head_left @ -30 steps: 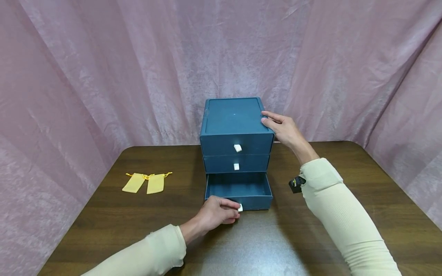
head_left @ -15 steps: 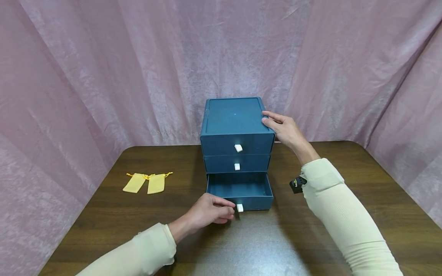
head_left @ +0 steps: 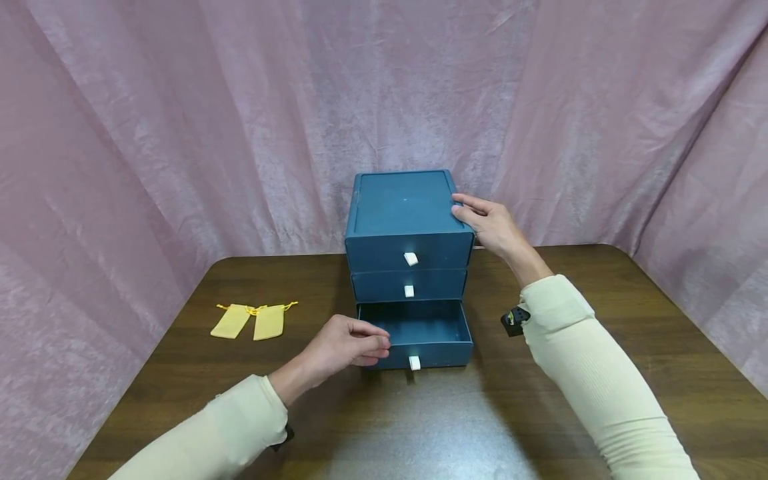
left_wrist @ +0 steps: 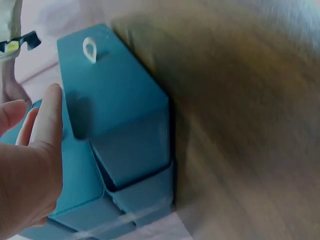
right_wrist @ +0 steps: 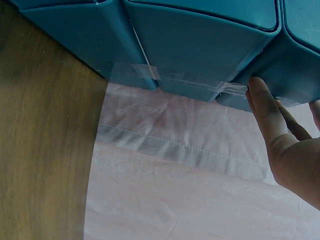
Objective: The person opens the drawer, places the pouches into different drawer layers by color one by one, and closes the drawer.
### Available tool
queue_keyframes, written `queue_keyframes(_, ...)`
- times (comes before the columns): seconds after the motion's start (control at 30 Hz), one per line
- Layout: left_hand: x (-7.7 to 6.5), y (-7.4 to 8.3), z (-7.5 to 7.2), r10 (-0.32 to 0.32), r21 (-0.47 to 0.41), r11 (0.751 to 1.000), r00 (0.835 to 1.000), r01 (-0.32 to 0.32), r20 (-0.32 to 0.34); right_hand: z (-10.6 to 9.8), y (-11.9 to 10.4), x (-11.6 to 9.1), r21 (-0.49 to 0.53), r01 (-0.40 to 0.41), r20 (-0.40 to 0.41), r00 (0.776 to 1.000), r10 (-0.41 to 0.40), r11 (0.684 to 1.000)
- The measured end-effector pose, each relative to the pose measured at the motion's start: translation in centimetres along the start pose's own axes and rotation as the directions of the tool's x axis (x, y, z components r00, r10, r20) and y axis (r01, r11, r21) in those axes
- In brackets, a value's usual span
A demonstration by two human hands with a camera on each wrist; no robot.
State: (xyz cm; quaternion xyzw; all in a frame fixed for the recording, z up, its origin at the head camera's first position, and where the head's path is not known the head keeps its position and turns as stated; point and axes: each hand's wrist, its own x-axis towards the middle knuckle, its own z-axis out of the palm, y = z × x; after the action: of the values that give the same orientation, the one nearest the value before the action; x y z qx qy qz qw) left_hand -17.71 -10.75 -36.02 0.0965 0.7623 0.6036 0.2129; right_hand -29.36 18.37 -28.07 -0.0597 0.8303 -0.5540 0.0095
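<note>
A dark blue three-drawer cabinet stands at the middle of the table's far part. Its bottom drawer is pulled out, with bare floor showing inside; the upper two are closed. Each drawer front bears a white pull tab, the lowest tab being free of any hand. My left hand hovers at the drawer's front left corner, fingers loosely bent, holding nothing. On the cabinet's top right edge rests my right hand; in the right wrist view its extended fingers touch the side wall.
Two yellow drawstring pouches lie side by side on the brown wooden table, left of the cabinet. Pink curtains hang behind and at both sides. Clear tape runs across the cabinet in the right wrist view.
My left hand has let go of the bottom drawer's white tab and moved left and up. The drawer stays out. My right hand keeps its place on the cabinet.
</note>
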Motion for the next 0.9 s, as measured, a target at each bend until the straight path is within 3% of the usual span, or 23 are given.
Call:
queue_keyframes(0.27,0.2,0.0,-1.6,0.005,0.040,0.999,0.998,-0.002,-0.057,0.1,0.0,0.0,-0.001,-0.001,-0.001,1.000,0.001,1.000)
queue_keyframes(0.67,0.0,-0.4,-4.1,-0.014,0.018,1.000,0.983,0.017,-0.181,0.0,0.1,0.0,-0.012,-0.001,-0.001,1.000,0.001,1.000)
queue_keyframes(0.9,-0.5,-1.0,-5.8,-0.013,0.011,1.000,0.976,0.016,-0.219,0.0,0.0,-0.1,-0.024,0.006,0.003,1.000,-0.006,1.000)
